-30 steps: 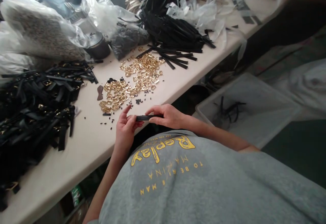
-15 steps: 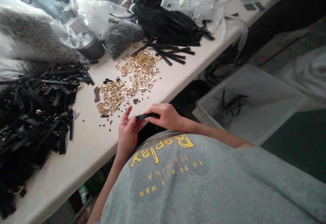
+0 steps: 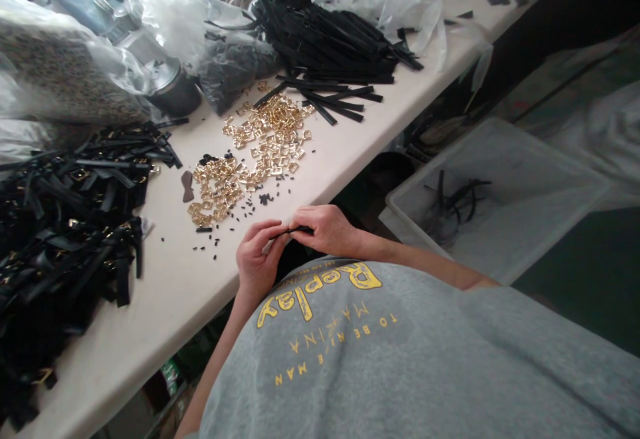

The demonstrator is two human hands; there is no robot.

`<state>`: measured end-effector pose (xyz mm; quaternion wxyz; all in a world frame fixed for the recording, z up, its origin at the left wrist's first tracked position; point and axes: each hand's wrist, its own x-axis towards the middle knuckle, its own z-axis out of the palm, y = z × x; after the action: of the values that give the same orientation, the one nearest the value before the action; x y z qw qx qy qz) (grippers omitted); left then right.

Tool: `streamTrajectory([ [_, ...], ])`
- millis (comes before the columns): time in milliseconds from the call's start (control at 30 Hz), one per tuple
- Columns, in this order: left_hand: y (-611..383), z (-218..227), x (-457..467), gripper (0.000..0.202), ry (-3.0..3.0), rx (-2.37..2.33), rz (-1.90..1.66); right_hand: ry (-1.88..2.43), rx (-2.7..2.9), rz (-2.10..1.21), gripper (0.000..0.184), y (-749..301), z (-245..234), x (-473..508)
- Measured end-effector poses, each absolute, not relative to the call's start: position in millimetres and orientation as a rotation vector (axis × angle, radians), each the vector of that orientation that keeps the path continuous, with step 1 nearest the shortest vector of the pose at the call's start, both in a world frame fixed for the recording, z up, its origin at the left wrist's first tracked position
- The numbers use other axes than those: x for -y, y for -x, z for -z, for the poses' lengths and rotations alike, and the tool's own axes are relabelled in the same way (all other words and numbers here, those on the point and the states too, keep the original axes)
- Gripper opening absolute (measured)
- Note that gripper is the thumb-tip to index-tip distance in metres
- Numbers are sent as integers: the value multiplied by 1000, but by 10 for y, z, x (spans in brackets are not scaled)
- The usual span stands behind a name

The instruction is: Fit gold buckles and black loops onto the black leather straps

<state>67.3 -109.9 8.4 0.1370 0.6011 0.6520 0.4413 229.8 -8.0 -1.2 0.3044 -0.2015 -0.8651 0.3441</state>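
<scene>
Both hands meet at the table's front edge over a black strap (image 3: 303, 230). My left hand (image 3: 257, 256) pinches one end between thumb and fingers. My right hand (image 3: 327, 229) is closed around the other part, and its fingertips almost touch the left ones. Most of the strap is hidden by the fingers. Just beyond the hands, small black pieces (image 3: 266, 198) are scattered on the table. Behind them spreads a pile of gold-coloured metal buckles (image 3: 277, 119), with a brown bow-shaped piece (image 3: 187, 186) at its left.
A heap of black straps with buckles (image 3: 90, 206) covers the table's left side. Loose black strips (image 3: 340, 46) lie at the back. A dark can (image 3: 175, 89) and plastic bags (image 3: 55, 52) stand back left. Below the right edge is a white bin (image 3: 525, 186) holding black scraps.
My left fingers, partly raised before, have closed onto the strap beside the right fingertips. Less of the strap shows now. My right hand has hardly moved.
</scene>
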Motion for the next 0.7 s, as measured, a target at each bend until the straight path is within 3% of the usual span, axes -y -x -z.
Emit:
streamTrajectory([
  [167, -654, -100, 1146, 6, -1903, -1906, -1466, 608, 2249, -926, 5, -2318, 16, 25],
  [267, -620, -148, 1203, 19, -1642, -1884, -1601, 617, 2163, -929, 7, -2350, 5, -22],
  [433, -584, -204, 1202, 29, -965, -1827, -1398, 454, 2121, -948, 10, -2367, -24, -15],
  [700, -651, -196, 1123, 29, -729, -1646, -1398, 446, 2180, -828, 13, -2297, -31, 50],
])
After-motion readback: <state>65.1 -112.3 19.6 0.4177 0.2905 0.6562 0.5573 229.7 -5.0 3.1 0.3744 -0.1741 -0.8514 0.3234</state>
